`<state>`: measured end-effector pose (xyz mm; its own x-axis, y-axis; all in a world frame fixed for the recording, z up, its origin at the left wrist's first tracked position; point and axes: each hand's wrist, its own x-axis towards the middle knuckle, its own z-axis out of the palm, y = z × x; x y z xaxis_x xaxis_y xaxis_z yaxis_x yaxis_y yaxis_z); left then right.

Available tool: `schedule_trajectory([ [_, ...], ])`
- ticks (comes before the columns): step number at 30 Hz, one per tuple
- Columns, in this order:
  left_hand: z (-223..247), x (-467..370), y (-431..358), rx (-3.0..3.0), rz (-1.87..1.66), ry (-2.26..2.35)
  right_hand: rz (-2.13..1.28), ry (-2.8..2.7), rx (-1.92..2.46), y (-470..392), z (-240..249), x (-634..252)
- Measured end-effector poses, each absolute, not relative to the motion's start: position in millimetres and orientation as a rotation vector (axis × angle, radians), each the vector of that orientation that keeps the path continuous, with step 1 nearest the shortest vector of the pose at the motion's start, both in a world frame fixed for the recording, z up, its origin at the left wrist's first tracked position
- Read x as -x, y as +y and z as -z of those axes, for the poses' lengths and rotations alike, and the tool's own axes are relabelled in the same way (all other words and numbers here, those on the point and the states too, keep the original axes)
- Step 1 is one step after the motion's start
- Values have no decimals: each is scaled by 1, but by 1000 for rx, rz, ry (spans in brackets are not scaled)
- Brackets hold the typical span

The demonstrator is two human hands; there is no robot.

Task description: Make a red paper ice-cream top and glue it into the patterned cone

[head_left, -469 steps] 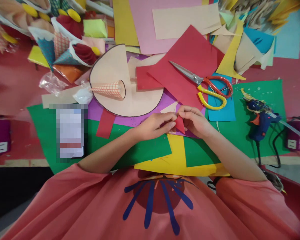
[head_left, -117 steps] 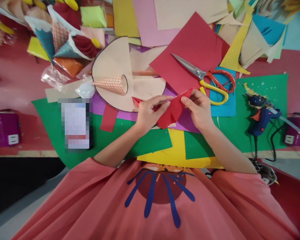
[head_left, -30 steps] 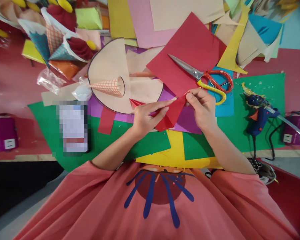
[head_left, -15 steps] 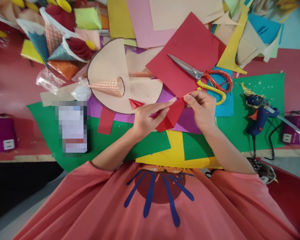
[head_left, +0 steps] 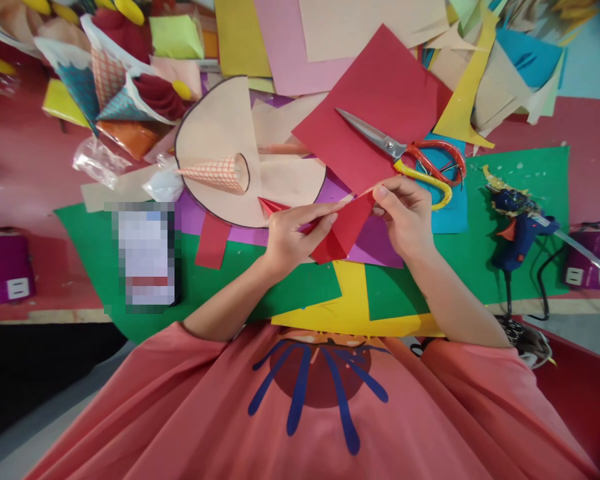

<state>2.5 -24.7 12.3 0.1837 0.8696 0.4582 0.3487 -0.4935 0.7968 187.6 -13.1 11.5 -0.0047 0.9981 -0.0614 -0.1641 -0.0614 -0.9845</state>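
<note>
Between my two hands is a folded piece of red paper (head_left: 347, 233), held over purple and green sheets. My left hand (head_left: 293, 240) grips its left side between thumb and fingers, and a red pointed tip (head_left: 270, 207) shows beyond the knuckles. At the paper's upper right corner, my right hand (head_left: 403, 217) pinches with thumb and forefinger. Just above lie scissors (head_left: 387, 143) with red and yellow handles, on a red square sheet (head_left: 370, 87). A round beige paper disc (head_left: 213, 133) with a small checked paper cone (head_left: 220, 173) on it rests to the upper left.
A phone (head_left: 147, 257) with a blurred screen lies at left. The blue glue gun (head_left: 515, 240) with its cord is at right on a green sheet (head_left: 460, 267). Wrapped paper cones (head_left: 107, 73) crowd the upper left; paper scraps (head_left: 500, 87) cover the upper right. A red strip (head_left: 213, 241) lies nearby.
My right hand has shifted slightly to the right with the paper's corner, and its thumb has moved along the edge. My left hand stays almost in place.
</note>
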Motion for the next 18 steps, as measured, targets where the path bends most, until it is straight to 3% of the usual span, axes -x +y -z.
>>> schedule_trajectory([
  [18,-15,-5,-26,-1802,-1249,1175,-1395,-1100,1205,-14,-20,-182],
])
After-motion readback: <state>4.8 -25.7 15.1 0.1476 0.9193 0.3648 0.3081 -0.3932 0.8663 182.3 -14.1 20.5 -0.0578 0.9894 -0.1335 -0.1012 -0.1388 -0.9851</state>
